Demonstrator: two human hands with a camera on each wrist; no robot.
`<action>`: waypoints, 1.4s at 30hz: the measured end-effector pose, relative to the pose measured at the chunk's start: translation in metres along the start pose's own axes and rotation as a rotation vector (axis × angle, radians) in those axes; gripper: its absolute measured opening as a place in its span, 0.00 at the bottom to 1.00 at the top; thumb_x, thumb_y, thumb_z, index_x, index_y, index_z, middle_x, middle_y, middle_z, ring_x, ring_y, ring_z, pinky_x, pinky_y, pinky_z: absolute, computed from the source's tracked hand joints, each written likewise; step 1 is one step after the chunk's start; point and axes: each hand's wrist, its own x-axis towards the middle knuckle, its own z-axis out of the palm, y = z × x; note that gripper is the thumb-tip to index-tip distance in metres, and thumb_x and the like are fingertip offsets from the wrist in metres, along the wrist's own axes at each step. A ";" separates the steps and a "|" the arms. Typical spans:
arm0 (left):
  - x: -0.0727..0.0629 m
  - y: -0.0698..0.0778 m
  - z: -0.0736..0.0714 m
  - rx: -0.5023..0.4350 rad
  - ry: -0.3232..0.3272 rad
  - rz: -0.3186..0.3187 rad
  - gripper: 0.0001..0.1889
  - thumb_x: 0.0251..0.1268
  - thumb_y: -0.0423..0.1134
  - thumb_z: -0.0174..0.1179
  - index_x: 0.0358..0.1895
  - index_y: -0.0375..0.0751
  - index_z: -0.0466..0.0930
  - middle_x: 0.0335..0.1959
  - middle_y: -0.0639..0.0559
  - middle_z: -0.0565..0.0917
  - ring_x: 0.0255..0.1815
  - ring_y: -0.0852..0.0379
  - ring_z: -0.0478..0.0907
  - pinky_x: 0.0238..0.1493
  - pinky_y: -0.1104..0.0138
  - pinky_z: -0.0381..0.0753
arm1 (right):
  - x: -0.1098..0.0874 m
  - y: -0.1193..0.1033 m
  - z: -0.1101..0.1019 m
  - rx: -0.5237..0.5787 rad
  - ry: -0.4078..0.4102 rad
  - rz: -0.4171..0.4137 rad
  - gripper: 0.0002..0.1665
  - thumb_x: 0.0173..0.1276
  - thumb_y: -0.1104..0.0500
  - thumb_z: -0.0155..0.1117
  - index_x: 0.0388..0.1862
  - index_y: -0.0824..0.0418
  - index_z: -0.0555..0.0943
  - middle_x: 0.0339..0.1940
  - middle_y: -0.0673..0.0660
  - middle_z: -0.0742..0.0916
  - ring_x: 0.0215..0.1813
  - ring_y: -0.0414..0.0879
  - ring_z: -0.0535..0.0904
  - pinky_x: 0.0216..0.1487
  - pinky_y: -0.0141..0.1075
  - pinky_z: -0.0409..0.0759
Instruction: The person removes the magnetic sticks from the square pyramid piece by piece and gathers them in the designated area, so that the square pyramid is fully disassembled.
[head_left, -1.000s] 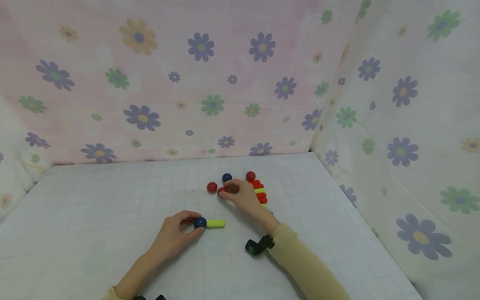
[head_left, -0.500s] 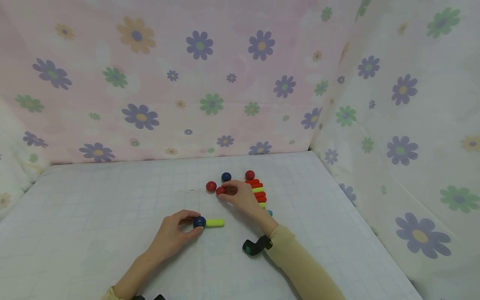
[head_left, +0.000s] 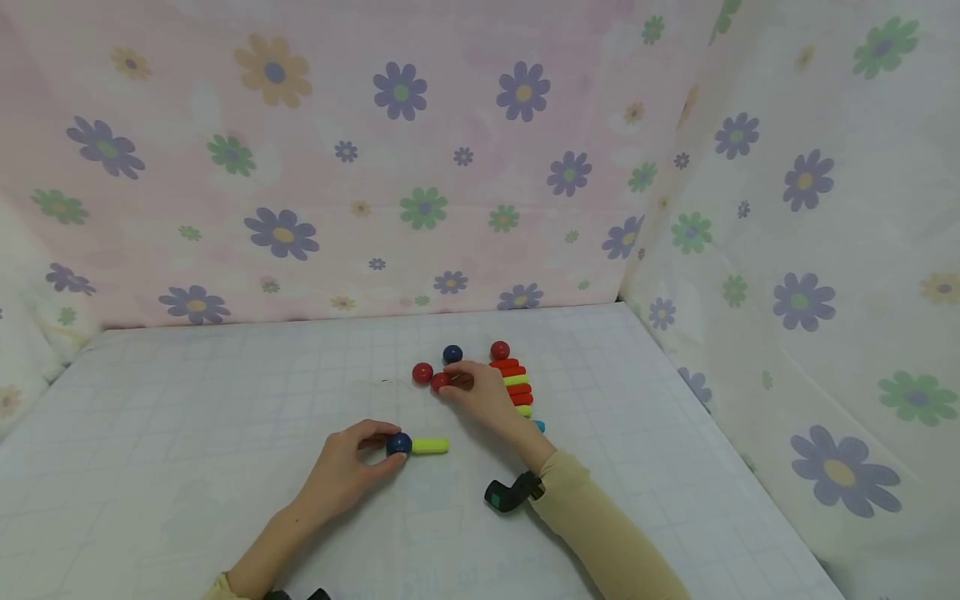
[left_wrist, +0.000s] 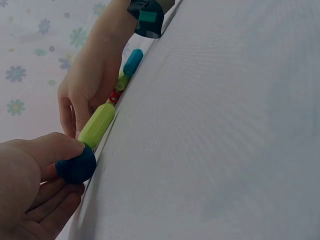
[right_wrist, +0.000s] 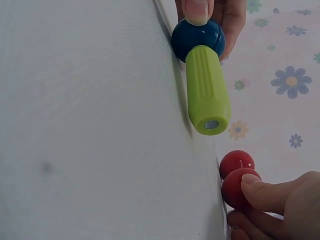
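My left hand (head_left: 347,469) pinches a dark blue ball (head_left: 399,445) between thumb and fingers on the white table. A yellow-green magnetic rod (head_left: 431,446) extends to the right from that ball; its free end shows a metal disc in the right wrist view. Farther back, my right hand (head_left: 487,398) pinches a red ball (right_wrist: 239,189) with thumb and fingertips. Just left of it sits another red ball (head_left: 422,372). A second blue ball (head_left: 452,353) lies behind the right fingers.
Right of my right hand, a row of red, yellow-green and blue rods (head_left: 517,379) is partly hidden by that hand. One more red ball (head_left: 500,350) lies at the row's far end. Flowered cloth walls (head_left: 360,208) stand behind and to the right of the table (head_left: 225,400).
The view shifts very slightly. My right hand and its red ball move a touch to the left; the left hand keeps its hold on the blue ball.
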 end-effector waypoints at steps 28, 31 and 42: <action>-0.001 0.000 0.000 -0.011 0.005 0.010 0.17 0.58 0.37 0.72 0.51 0.46 0.84 0.48 0.54 0.87 0.50 0.59 0.84 0.59 0.57 0.82 | -0.001 -0.004 -0.001 -0.012 -0.012 -0.008 0.22 0.66 0.58 0.72 0.58 0.57 0.83 0.50 0.53 0.88 0.48 0.44 0.83 0.52 0.35 0.84; -0.001 0.000 0.000 -0.012 0.006 0.009 0.17 0.58 0.38 0.72 0.51 0.46 0.84 0.48 0.55 0.87 0.50 0.59 0.84 0.59 0.56 0.81 | -0.001 -0.004 -0.001 -0.012 -0.013 -0.005 0.22 0.66 0.58 0.72 0.59 0.57 0.83 0.50 0.53 0.88 0.48 0.44 0.83 0.52 0.35 0.84; -0.001 0.000 0.000 -0.015 0.003 -0.007 0.17 0.58 0.38 0.72 0.51 0.46 0.84 0.48 0.55 0.87 0.50 0.59 0.84 0.59 0.56 0.81 | -0.001 -0.005 -0.003 -0.004 -0.023 -0.003 0.23 0.66 0.58 0.72 0.59 0.58 0.82 0.51 0.53 0.88 0.49 0.45 0.84 0.53 0.36 0.84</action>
